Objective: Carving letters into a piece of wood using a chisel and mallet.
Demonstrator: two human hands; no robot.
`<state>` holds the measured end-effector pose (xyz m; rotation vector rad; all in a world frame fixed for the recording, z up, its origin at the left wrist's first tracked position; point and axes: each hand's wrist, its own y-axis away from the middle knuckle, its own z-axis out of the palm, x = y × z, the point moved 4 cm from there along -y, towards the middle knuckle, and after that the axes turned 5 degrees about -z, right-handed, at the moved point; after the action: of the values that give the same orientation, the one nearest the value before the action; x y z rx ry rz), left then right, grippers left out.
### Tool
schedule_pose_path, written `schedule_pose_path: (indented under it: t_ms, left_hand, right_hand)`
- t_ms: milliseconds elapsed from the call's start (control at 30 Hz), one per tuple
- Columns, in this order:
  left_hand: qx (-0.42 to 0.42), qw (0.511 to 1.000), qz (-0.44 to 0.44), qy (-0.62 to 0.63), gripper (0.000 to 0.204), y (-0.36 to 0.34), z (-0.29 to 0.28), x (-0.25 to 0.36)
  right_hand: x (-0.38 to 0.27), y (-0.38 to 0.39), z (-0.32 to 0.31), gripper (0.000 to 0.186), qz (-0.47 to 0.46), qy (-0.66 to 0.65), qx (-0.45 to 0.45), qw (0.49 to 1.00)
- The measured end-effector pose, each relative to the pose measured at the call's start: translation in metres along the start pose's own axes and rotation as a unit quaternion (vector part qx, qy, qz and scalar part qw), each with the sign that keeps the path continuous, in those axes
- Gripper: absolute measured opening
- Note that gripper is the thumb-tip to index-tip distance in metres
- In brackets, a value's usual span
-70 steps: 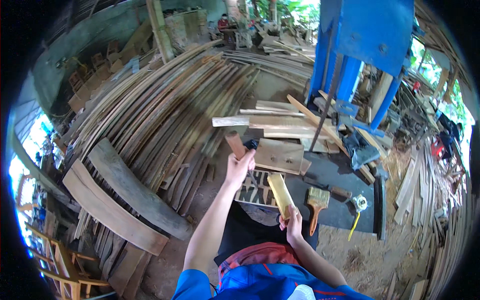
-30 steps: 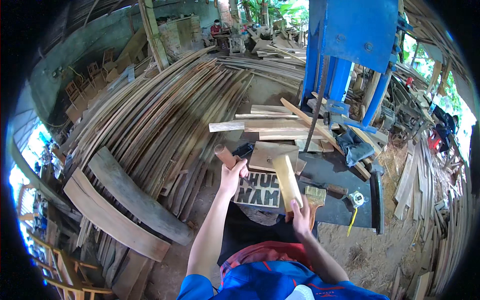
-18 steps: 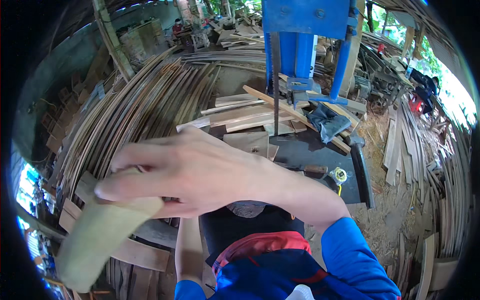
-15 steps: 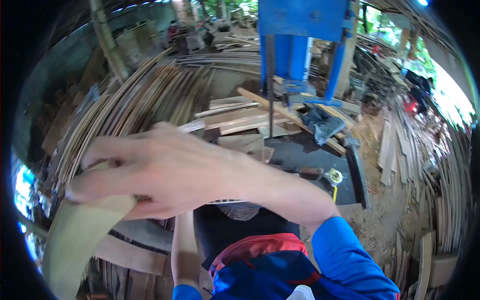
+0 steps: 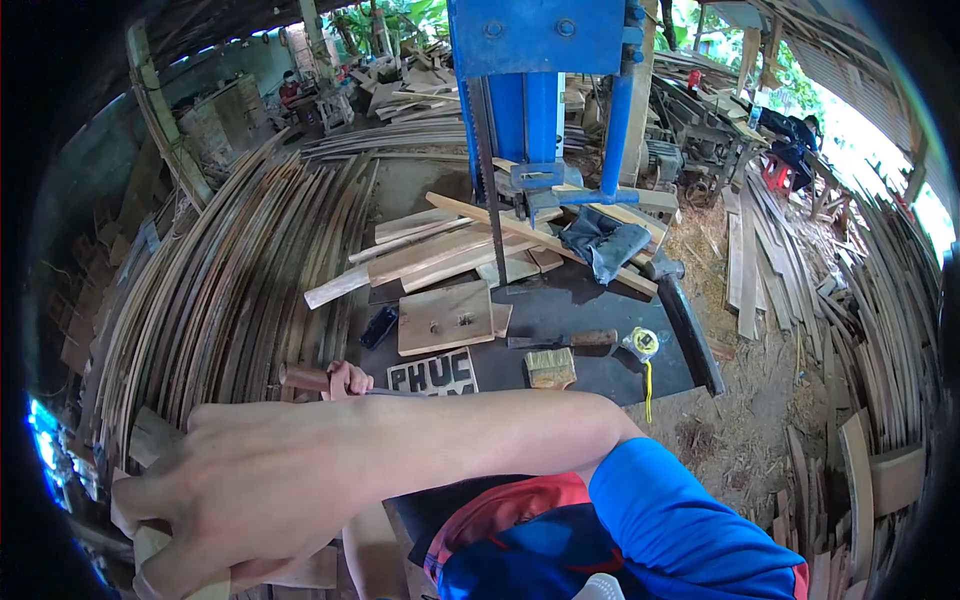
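My right hand (image 5: 215,480) reaches across my body to the lower left, fingers curled round a pale yellowish wood block (image 5: 150,545), mostly hidden beneath it. Behind that forearm, my left hand (image 5: 350,382) grips a wooden-handled tool (image 5: 303,377); its far end is covered. Just right of it lies a board with dark letters (image 5: 432,370), partly hidden, on the dark bench top (image 5: 640,375). A paintbrush (image 5: 550,370), another wooden-handled tool (image 5: 590,338), a yellow tape measure (image 5: 642,345), a block with holes (image 5: 445,310) and a small black object (image 5: 380,326) also lie there.
A tall blue machine with a blade (image 5: 535,40) rises over loose planks (image 5: 420,260) and a dark cloth (image 5: 610,245) at the bench's back. Long stacked boards (image 5: 200,280) fill the left; more timber (image 5: 750,280) lies right. A seated person (image 5: 292,92) is in the far background.
My right hand has swung from right of the lettered board across to the lower left, carrying the pale block. My left hand keeps its grip. The whole view has shifted.
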<state>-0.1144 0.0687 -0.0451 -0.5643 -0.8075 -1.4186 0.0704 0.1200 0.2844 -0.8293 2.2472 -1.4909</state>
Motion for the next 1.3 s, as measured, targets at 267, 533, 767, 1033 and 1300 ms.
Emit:
schedule_pose_path:
  t_ms: [267, 533, 767, 1033, 1300]
  left_hand:
    - [0.003, 1.000, 0.025, -0.015, 0.013, 0.010, -0.018, 0.015]
    - [0.021, 0.997, 0.070, -0.033, 0.013, 0.033, -0.048, 0.050]
    - [0.038, 0.993, 0.101, -0.045, 0.013, 0.055, -0.069, 0.067]
    - [-0.020, 0.995, 0.063, -0.071, 0.014, 0.051, -0.032, 0.036]
    - [-0.024, 0.994, 0.077, -0.067, 0.019, 0.041, -0.010, 0.049]
  right_hand:
    - [-0.005, -0.001, -0.006, 0.039, 0.005, -0.010, 0.001, 1.000]
    - [0.005, 0.063, -0.013, 0.053, 0.113, 0.058, -0.013, 0.992]
    - [-0.001, 0.149, -0.059, 0.059, 0.289, 0.155, -0.017, 0.944]
    - [0.007, 0.025, -0.009, 0.038, 0.065, 0.075, -0.015, 0.995]
    - [0.001, 0.002, 0.009, 0.036, -0.020, 0.061, -0.015, 0.998]
